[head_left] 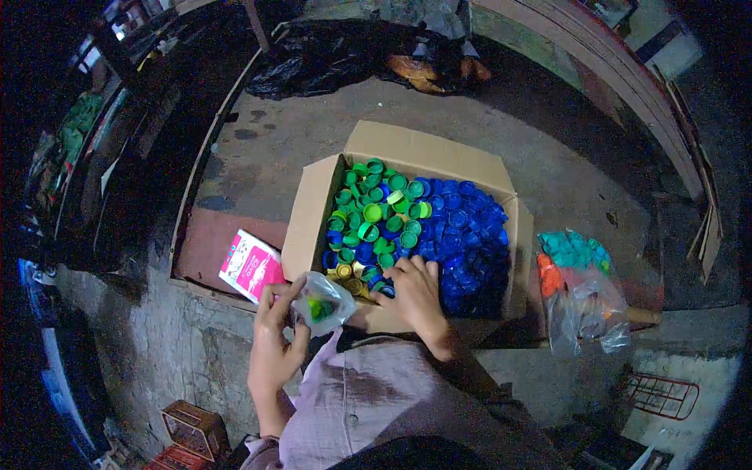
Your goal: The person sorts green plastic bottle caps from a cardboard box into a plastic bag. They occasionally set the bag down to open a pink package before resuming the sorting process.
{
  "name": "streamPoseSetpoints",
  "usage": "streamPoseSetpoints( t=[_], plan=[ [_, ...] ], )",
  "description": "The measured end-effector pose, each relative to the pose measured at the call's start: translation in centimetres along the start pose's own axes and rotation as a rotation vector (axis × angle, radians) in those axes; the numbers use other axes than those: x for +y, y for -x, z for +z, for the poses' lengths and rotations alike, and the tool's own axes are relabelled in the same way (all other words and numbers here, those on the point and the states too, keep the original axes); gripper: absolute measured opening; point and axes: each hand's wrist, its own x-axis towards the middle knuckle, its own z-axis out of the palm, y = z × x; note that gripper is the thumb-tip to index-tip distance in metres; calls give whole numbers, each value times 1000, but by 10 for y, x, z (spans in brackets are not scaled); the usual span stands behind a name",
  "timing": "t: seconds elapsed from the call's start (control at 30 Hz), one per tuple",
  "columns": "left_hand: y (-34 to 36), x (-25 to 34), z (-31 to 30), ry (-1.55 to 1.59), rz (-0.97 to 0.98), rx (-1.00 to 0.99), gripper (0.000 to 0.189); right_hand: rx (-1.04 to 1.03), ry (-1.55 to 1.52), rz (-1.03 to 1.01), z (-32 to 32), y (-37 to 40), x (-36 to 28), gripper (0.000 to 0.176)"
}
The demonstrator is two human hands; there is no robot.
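Note:
An open cardboard box (423,145) on the table holds many plastic bottle caps. Green caps (376,211) fill its left side, blue caps (470,227) its right, and a few yellow caps (345,272) lie at the near left corner. My left hand (278,329), just outside that corner, grips a small clear plastic bag (333,301) with green caps inside. Reaching over the near edge, my right hand (417,296) rests on the caps with thumb and fingers apart. Its fingertips are partly hidden among the caps.
A pink and white packet (252,266) lies left of the box. On the right sits a clear bag (576,301) with orange and teal caps. Black plastic bags (313,59) lie at the table's back. A brown crate (193,429) stands on the floor at lower left.

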Motion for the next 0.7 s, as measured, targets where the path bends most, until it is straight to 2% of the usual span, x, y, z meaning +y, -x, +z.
streamPoseSetpoints(
  t=[0.07, 0.17, 0.33, 0.4, 0.43, 0.53, 0.57, 0.63, 0.7],
  plan=[
    [1, 2, 0, 90, -121, -27, 55, 25, 36, 26, -2, 1, -3, 32],
    [3, 1, 1, 74, -132, -34, 54, 24, -14, 31, -9, 3, -2, 30],
    [3, -2, 4, 36, -21, -25, 52, 43, -206, 128, -29, 5, 4, 27],
    [2, 1, 6, 35, -5, -32, 52, 307, -533, 101, -40, 1, -5, 29],
    [2, 2, 7, 38, -3, -40, 52, 387, -619, -26, -49, 0, -16, 30],
    [2, 7, 9, 56, -9, -60, 52, 318, -620, -317, -60, 0, -49, 29],
    [3, 8, 9, 75, -22, -66, 52, 322, -619, -317, -55, 0, -53, 29],
    [3, 8, 9, 72, -9, -52, 53, 173, -386, -413, -42, 0, -56, 24],
    [4, 4, 6, 66, 0, -33, 53, 218, -486, -371, -40, -4, -43, 24]
  ],
)
